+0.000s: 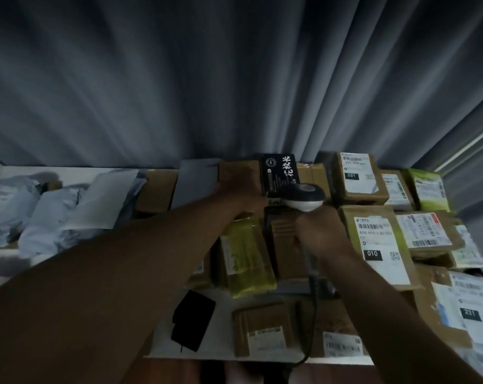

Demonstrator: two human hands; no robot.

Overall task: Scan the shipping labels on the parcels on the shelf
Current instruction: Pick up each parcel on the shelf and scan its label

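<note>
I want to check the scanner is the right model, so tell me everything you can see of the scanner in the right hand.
The scanner is a handheld barcode gun with a rounded head, black on top and white underneath, plastic by the look of it. The right hand grips its handle, hiding most of it. A dark cable hangs from the handle's base. The head points away toward the black box that the left hand holds.

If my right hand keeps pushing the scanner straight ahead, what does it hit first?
Probably the black box that the left hand holds: the scanner in the right hand points at it, though depth is unclear.
</note>
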